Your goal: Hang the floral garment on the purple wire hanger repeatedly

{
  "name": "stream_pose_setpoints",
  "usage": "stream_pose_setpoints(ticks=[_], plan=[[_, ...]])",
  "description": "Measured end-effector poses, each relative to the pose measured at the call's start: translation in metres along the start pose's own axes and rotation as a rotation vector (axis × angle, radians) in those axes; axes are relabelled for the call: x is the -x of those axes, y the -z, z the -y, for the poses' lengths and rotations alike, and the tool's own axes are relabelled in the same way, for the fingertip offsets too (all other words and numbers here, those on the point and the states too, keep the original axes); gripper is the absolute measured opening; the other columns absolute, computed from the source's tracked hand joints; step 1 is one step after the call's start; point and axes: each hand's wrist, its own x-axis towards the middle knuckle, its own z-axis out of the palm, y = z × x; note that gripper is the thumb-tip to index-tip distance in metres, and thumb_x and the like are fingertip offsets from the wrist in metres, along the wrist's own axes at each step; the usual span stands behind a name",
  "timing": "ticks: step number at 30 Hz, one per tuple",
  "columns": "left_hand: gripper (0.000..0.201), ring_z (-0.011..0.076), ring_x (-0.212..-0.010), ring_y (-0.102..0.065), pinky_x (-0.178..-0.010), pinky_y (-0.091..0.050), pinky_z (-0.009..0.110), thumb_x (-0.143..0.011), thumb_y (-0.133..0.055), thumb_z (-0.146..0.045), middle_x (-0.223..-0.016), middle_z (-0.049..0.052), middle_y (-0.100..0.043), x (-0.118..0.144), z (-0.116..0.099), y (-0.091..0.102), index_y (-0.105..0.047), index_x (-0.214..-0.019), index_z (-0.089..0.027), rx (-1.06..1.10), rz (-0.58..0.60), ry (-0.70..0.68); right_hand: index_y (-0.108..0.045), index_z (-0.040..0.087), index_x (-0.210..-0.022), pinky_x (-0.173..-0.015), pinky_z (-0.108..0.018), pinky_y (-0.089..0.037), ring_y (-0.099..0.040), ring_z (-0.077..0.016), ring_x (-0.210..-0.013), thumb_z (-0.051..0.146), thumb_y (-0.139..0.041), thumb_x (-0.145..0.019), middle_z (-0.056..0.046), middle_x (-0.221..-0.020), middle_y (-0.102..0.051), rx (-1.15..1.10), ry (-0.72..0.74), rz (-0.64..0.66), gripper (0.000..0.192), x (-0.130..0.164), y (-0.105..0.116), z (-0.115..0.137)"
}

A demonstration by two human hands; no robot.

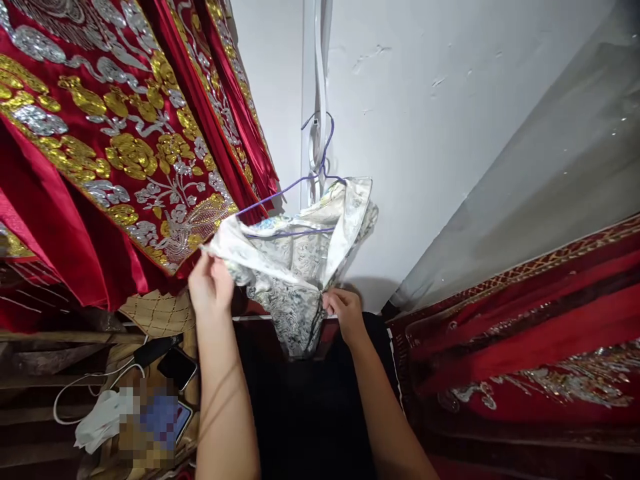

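A pale patterned garment (pixel 295 320) with a wide white collar hangs in front of me on a purple wire hanger (pixel 280 194). The hanger's hook is caught at a white strap or rail (pixel 320 73) running down the wall. My left hand (pixel 211 285) pinches the left collar tip and holds it out to the side. At the bottom of the neck opening, my right hand (pixel 344 308) has its fingers closed on the garment's front edge. Its fingertips are partly hidden by the cloth.
Red cloths with gold and silver embroidery (pixel 125 153) hang at the left. More red embroidered fabric (pixel 550 373) lies at the right. On a seat at the lower left are a dark phone (pixel 177 367), a white cable (pixel 57 403) and crumpled white tissue (pixel 104 423). A white wall (pixel 425 133) stands behind.
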Motion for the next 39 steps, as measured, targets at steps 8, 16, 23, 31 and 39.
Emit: stream_pose_setpoints(ticks=[8,16,23,31,39], plan=[[0.028,0.0178,-0.095,-0.069,-0.088,-0.051,0.025,-0.079,-0.078,-0.037,-0.1,0.008,-0.074,0.09,0.074,0.003,-0.07,-0.094,-0.014,-0.046,0.029,0.343,-0.064,0.018,-0.054,-0.054,-0.027,-0.034,-0.045,-0.013,-0.05,0.035,-0.057,-0.084,0.0,-0.048,-0.051,0.077,-0.078,0.288,0.035,0.012,0.029,0.003],[0.02,0.0292,-0.124,-0.06,-0.108,-0.043,0.039,-0.095,-0.062,-0.036,-0.115,0.01,-0.069,0.123,0.025,-0.059,-0.072,-0.09,-0.02,-0.314,0.555,0.152,-0.067,0.023,-0.105,-0.101,-0.037,-0.045,-0.06,-0.0242,-0.109,0.059,-0.054,-0.093,-0.007,-0.11,-0.067,-0.047,0.041,0.321,0.04,0.015,0.021,0.03],[0.023,0.0235,-0.101,-0.065,-0.093,-0.05,0.034,-0.093,-0.062,-0.044,-0.116,0.008,-0.066,0.119,0.027,-0.047,-0.068,-0.101,-0.024,-0.508,0.498,0.218,-0.07,0.017,-0.093,-0.072,-0.031,-0.052,-0.062,-0.0196,-0.076,0.032,-0.074,-0.076,-0.003,-0.084,-0.069,0.079,-0.032,0.59,0.023,0.022,0.008,0.049],[0.011,0.0274,-0.083,-0.067,-0.075,-0.048,0.029,-0.08,-0.069,-0.027,-0.09,0.005,-0.074,0.112,0.008,0.016,-0.071,-0.091,-0.024,-1.048,0.972,0.308,-0.068,0.019,-0.12,-0.091,-0.031,-0.05,-0.066,-0.0205,-0.099,0.019,-0.059,-0.073,-0.007,-0.116,-0.071,0.185,0.392,-0.02,0.047,-0.087,0.021,0.084],[0.023,0.0249,-0.071,-0.063,-0.077,-0.042,0.033,-0.093,-0.038,-0.02,-0.075,0.004,-0.066,0.05,-0.035,0.031,-0.06,-0.095,-0.025,-1.719,0.951,0.062,-0.063,0.014,-0.069,-0.062,-0.03,-0.042,-0.055,-0.0179,-0.064,0.039,-0.063,-0.075,-0.003,-0.063,-0.062,0.328,0.209,-0.153,0.026,-0.132,0.044,0.055]])
